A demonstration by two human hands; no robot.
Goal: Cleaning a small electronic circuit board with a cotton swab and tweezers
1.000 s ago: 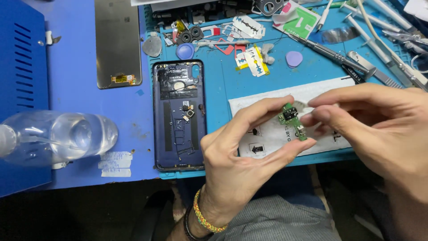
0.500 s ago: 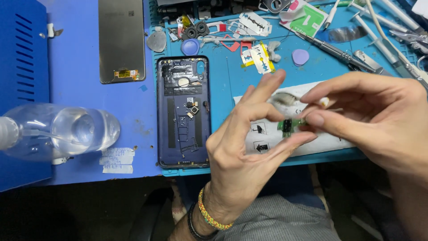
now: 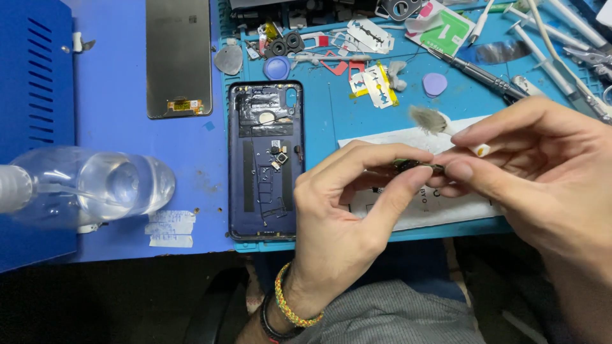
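A phone repair workshop is shown: an opened phone shell (image 3: 266, 159) and a detached screen (image 3: 178, 57) are laid on a blue mat (image 3: 331, 114) over the desk, with screwdrivers (image 3: 475, 64), tweezers (image 3: 590, 56) and small parts scattered around.

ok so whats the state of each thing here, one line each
left hand: grip pinched on the small green circuit board
right hand: holds a white-handled brush, fingertips at the board
small green circuit board: lifted off the mat, edge-on
white-handled brush: bristles frayed, raised above the mat
dark blue phone body: back open, insides exposed, lying flat
black phone screen panel: detached, lying flat
clear plastic bottle: on its side
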